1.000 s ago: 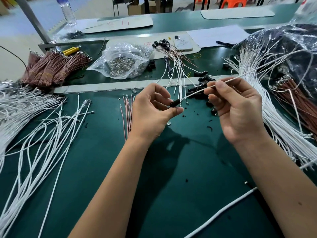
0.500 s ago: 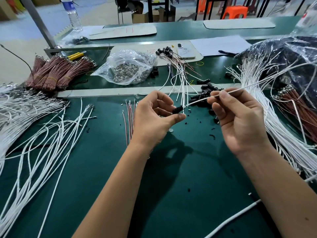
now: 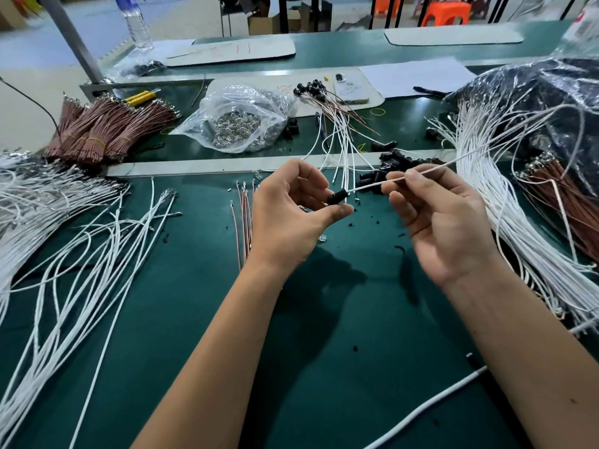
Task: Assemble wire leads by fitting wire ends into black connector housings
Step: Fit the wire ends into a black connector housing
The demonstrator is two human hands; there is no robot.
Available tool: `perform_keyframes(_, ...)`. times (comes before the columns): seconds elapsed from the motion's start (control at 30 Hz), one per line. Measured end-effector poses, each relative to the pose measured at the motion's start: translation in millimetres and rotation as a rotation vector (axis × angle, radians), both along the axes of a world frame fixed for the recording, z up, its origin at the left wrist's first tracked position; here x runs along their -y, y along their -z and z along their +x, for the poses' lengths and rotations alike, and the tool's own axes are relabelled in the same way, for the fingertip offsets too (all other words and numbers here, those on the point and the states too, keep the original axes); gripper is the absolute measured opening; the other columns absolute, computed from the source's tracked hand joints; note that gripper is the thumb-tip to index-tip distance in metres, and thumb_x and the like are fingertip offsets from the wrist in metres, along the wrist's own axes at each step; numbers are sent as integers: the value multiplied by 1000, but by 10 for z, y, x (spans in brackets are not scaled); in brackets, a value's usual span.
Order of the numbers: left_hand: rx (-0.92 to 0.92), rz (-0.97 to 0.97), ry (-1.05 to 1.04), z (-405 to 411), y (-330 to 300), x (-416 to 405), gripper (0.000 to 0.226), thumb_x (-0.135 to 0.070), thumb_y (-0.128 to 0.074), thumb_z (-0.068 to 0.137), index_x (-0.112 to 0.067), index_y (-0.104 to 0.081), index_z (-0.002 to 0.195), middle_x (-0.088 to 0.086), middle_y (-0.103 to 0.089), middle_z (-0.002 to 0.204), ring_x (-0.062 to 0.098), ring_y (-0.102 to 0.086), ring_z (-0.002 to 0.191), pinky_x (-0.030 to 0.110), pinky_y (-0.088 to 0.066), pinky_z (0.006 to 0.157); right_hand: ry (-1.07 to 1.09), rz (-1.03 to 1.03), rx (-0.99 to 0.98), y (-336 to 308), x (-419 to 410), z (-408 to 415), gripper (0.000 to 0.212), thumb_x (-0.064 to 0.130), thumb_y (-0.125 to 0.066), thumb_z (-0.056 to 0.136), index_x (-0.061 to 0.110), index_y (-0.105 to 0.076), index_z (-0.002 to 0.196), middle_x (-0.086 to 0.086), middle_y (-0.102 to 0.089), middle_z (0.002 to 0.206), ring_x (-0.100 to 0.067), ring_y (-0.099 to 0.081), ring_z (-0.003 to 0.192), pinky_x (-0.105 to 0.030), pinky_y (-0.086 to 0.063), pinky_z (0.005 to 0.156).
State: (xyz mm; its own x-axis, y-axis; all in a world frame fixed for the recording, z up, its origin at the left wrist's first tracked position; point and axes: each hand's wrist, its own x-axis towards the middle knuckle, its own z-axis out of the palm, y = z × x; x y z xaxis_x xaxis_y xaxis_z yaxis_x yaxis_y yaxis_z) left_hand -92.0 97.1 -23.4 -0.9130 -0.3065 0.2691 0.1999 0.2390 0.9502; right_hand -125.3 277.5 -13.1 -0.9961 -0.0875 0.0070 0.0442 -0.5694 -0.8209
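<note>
My left hand (image 3: 288, 218) pinches a small black connector housing (image 3: 338, 198) between thumb and fingers above the green mat. A white wire (image 3: 431, 170) runs from the housing up to the right, and its end sits at the housing's mouth. My right hand (image 3: 440, 222) pinches that wire between thumb and forefinger a short way from the housing. Behind the hands lies a heap of loose black housings (image 3: 393, 165). Finished leads with black housings (image 3: 337, 121) fan out at the back centre.
White wires spread on the mat at left (image 3: 81, 247) and in a thick bundle at right (image 3: 518, 222). Brown wire bundles (image 3: 103, 131) lie back left, more at right (image 3: 567, 202). A clear bag of metal terminals (image 3: 236, 121) sits behind. Several thin brown wires (image 3: 243, 222) lie beside my left hand.
Both hands stay in nearly the same pose, holding housing and wire. The view has shifted down slightly, so the hands sit lower in the frame.
</note>
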Motion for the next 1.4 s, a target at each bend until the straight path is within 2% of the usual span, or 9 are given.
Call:
perform_keyframes(0.17,-20,-101,14,8,-4,-13,38,-10,-97,62,-17,-65,81,-1,-74,74,9,-66,63,18,-47,58,-25,148,-32,23,32,19,16,-4,-68,93,9,-60,89,-10,-76,82,-17,-75,72,-19,-57,63)
perform_keyframes(0.57,-9,-101,-6,22,-8,-48,35,-8,-97,62,-11,-69,82,3,-75,74,18,-71,67,22,-54,60,-36,170,-59,59,50,31,14,-5,-71,90,6,-63,88,-15,-77,87,-20,-76,73,-20,-57,62)
perform_keyframes(0.77,-34,-173,0,27,2,-60,34,-9,-97,63,-12,-69,82,1,-73,73,9,-68,63,14,-47,59,-29,331,-102,104,86,54,17,3,-79,86,16,-69,81,-13,-77,88,-17,-69,66,-21,-45,47)
perform_keyframes(0.93,-111,-324,22,36,12,-74,26,-14,-95,66,-14,-73,79,-6,-73,72,13,-69,67,30,-56,62,-69,445,-101,129,99,52,22,4,-81,85,19,-73,71,2,-66,63,-8,-56,58,-20,-39,44)
perform_keyframes(1.03,-115,-361,32,30,13,-85,21,-16,-94,69,-15,-75,79,-8,-72,72,12,-69,67,31,-56,64,-106,417,-82,129,107,45,16,11,-81,87,19,-73,74,0,-65,66,-8,-55,58,-20,-39,44)
perform_keyframes(1.13,-86,-348,14,25,22,-87,18,-20,-92,72,-18,-76,80,-8,-72,69,7,-67,65,18,-49,60,-7,267,-98,94,87,17,20,29,-80,82,12,-69,86,-4,-67,74,-12,-56,60,-20,-41,44)
perform_keyframes(1.27,-57,-271,39,37,4,-81,11,-19,-89,78,-20,-78,82,-10,-71,67,1,-64,60,14,-45,57,170,215,-215,65,32,-6,12,20,-76,91,13,-67,85,-7,-72,77,-16,-63,61,-21,-49,49)
perform_keyframes(1.33,-32,-212,109,47,-18,-97,10,-16,-87,80,-21,-79,82,-8,-72,67,1,-63,61,19,-45,55,194,247,-259,72,41,-3,10,13,-76,92,12,-68,85,-8,-74,76,-16,-66,60,-21,-52,52)
perform_keyframes(1.4,-1,-129,192,53,-37,-104,8,-15,-85,82,-21,-79,84,1,-75,73,7,-64,67,32,-49,59,152,287,-302,98,60,7,9,11,-76,91,9,-70,84,-8,-74,74,-15,-65,56,-21,-52,52)
